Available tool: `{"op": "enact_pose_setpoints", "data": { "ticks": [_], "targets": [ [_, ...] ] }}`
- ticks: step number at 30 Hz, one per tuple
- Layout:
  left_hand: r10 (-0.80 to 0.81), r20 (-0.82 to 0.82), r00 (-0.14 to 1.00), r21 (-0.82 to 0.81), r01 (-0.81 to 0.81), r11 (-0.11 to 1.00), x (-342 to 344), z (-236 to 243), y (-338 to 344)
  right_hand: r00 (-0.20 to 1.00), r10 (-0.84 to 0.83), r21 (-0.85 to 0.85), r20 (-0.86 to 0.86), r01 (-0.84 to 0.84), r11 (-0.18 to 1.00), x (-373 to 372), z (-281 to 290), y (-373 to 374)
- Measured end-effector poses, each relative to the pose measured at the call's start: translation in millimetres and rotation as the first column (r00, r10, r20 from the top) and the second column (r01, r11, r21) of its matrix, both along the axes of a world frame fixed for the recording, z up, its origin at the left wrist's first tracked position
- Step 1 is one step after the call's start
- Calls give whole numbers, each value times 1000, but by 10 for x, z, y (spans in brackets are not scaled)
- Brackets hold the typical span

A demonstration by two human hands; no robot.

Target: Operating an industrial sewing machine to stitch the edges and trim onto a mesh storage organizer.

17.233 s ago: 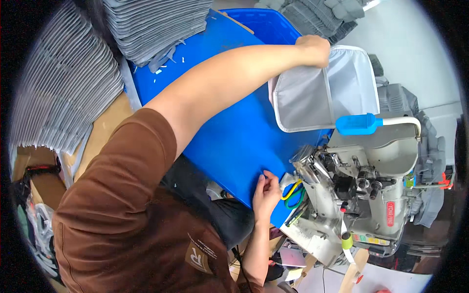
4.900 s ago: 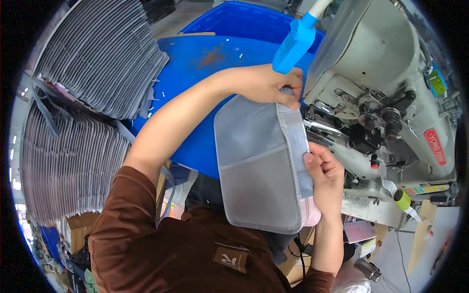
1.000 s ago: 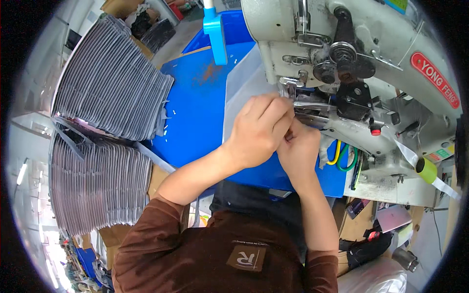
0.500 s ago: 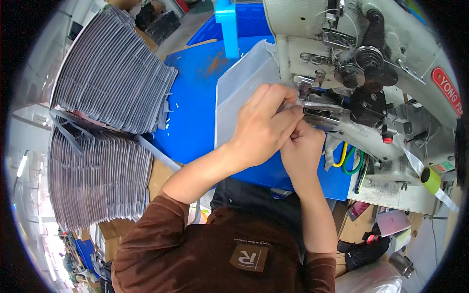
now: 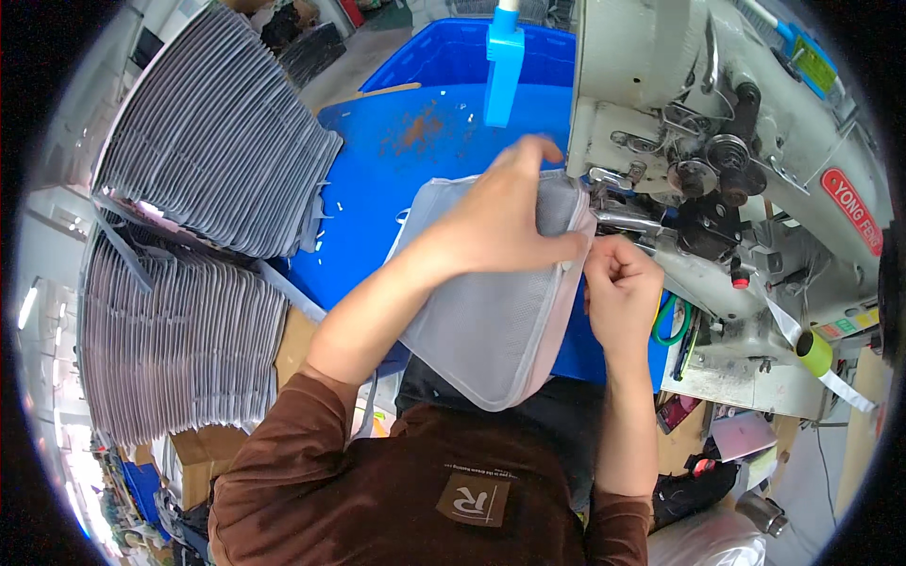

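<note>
A grey mesh bag [image 5: 472,325] with a pale pink edge band lies tilted over the front of the blue table, its right edge close to the metal parts of the sewing machine [image 5: 618,104]. My left hand [image 5: 500,217] lies across the mesh with thumb and fingers spread apart, slightly blurred. Beside the pink edge, my right hand [image 5: 625,283] is closed, its thumb and forefinger pinched at the band just below the machine's needle area. The fingertips partly hide what is pinched there.
Two tall stacks of grey fabric pieces [image 5: 212,132] stand at the left. Behind the blue table [image 5: 377,170] is a blue crate [image 5: 453,57], with a light-blue holder [image 5: 504,71] in front. Green-handled scissors [image 5: 672,321] lie right of my right hand. White tape [image 5: 779,321] hangs from the machine.
The bag has swung toward me, showing its mesh face and pink edge. My left hand has left the machine side and spread its fingers; my right hand has shifted slightly right.
</note>
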State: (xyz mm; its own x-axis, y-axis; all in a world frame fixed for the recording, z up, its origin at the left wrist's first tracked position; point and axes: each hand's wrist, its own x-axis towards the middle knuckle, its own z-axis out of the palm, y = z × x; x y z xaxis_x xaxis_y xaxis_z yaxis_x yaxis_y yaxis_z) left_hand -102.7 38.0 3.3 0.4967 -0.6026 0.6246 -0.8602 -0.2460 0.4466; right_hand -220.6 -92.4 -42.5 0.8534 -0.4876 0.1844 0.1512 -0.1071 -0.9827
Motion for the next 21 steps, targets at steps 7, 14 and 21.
{"op": "enact_pose_setpoints", "data": {
  "ticks": [7, 14, 21],
  "targets": [
    [78, -281, 956, 296, 9, 955, 87, 44, -40, 1000, 14, 165, 21, -17, 986, -50, 32, 21],
    [15, -305, 952, 163, 36, 986, 262, -112, -116, 997, 47, 283, 54, -61, 957, -236, 93, 131],
    [27, -169, 985, 169, 2, 986, 90, 86, 97, 991, 37, 333, 128, -78, 940, -87, 69, 177]
  ]
}}
